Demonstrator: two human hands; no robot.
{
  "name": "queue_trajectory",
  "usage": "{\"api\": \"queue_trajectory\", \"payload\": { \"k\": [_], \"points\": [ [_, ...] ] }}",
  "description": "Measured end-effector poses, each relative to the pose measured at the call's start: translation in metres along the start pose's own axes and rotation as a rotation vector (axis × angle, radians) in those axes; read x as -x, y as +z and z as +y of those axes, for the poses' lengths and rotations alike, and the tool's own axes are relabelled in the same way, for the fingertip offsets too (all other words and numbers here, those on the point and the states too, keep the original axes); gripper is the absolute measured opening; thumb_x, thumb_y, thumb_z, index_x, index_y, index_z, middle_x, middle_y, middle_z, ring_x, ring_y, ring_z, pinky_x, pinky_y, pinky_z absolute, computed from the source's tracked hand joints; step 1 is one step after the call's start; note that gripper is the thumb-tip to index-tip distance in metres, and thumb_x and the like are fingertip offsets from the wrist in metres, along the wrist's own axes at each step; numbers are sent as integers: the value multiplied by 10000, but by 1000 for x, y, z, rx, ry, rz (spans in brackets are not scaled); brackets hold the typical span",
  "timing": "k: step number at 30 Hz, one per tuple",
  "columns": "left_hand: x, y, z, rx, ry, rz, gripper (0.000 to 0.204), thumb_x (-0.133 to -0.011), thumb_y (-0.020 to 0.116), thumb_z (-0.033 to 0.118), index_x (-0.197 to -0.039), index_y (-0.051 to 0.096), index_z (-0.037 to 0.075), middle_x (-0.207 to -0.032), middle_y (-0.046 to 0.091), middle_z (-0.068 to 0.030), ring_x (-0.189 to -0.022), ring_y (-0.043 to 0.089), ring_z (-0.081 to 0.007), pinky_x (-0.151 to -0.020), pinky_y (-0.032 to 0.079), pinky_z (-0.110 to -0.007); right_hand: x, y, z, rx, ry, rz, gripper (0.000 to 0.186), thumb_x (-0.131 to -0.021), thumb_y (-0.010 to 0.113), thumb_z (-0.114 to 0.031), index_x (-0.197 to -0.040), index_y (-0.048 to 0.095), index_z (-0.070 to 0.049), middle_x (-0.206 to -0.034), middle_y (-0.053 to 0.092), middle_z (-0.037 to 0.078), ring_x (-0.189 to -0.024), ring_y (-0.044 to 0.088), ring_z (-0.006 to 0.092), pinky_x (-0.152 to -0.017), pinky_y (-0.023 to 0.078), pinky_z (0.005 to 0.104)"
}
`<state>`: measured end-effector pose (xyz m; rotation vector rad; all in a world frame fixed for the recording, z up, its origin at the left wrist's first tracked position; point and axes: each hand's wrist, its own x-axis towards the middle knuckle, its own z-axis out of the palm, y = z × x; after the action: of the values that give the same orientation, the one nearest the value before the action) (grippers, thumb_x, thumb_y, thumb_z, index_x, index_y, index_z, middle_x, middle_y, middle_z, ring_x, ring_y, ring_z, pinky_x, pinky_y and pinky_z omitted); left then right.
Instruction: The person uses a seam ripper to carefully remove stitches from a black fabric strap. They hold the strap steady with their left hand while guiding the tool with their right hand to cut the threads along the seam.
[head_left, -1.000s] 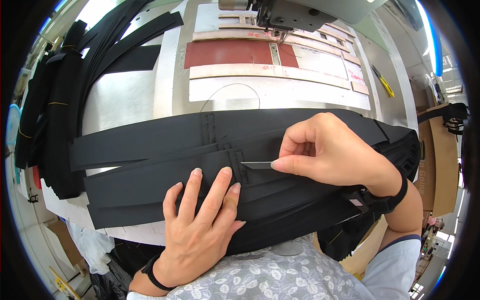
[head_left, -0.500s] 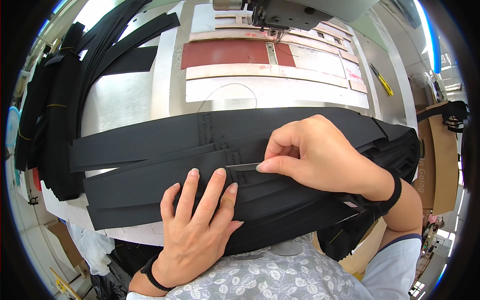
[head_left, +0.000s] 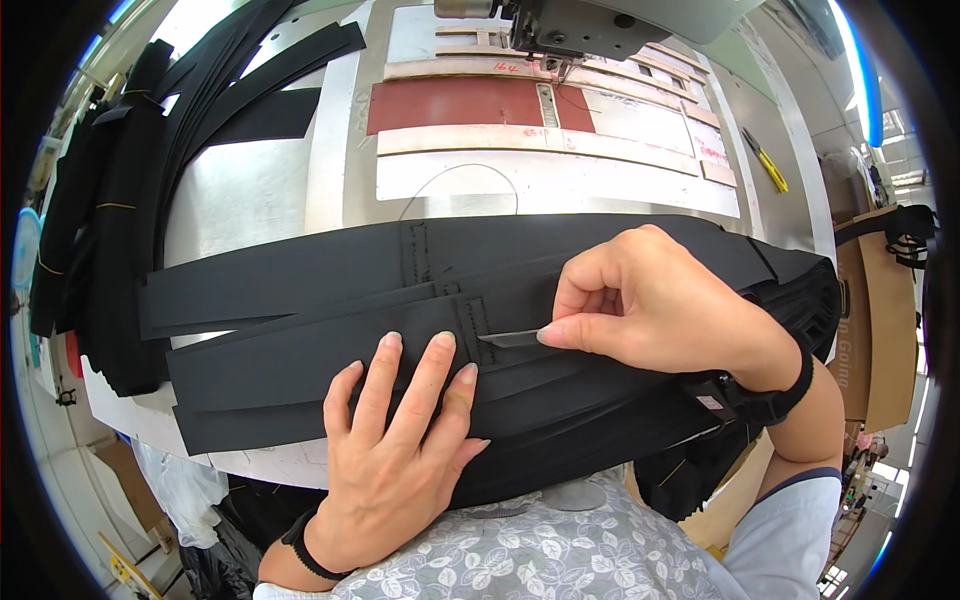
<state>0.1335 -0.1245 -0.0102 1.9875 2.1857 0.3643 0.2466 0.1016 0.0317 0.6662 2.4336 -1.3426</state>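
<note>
Long black fabric strips (head_left: 300, 350) lie overlapped in front of me, with stitched joins (head_left: 474, 318) near their middle. Pinched between the thumb and fingers of my right hand (head_left: 670, 310) is a thin, pointed metal blade (head_left: 511, 340). Its tip points left, close to the stitching on the nearer strip. My left hand (head_left: 395, 450) rests palm down with fingers spread, pressing on the strips just left of that join. The palm hides part of the layers underneath.
A sewing machine head (head_left: 570, 30) stands at the far side above a white template (head_left: 430, 180) with a red piece (head_left: 455, 105). More black strips (head_left: 130, 240) are bundled at left. A yellow cutter (head_left: 770, 170) lies at far right.
My right hand has drawn the blade a little to the right, so more of the blade shows. The left hand stays almost where it was.
</note>
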Motion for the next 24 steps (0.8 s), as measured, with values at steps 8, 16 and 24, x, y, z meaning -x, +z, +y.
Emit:
{"api": "queue_trajectory", "payload": {
  "k": [8,16,24],
  "points": [
    [0,1,-1,-6,7,9,470,-836,651,343,-1200,623,46,-1406,458,-148,-1296,385,-389,-1024,308,-516,-3,8,0,99,-72,73,147,-800,706,-136,-764,683,5,-642,650,134,-577,626,243,-562,474,329],
    [1,0,-1,-3,3,13,475,-839,649,336,-1203,615,33,-1403,461,-152,-1293,389,-393,-1024,310,-518,-1,-4,0,-5,-15,-66,177,-787,720,-159,-741,677,6,-603,633,115,-565,625,205,-561,473,317],
    [1,1,-1,1,7,18,476,-839,649,338,-1193,618,22,-1407,459,-152,-1297,387,-393,-1027,310,-519,0,0,-1,49,-39,-30,147,-784,707,-135,-738,679,2,-611,639,135,-583,642,255,-577,487,330]
  ]
}}
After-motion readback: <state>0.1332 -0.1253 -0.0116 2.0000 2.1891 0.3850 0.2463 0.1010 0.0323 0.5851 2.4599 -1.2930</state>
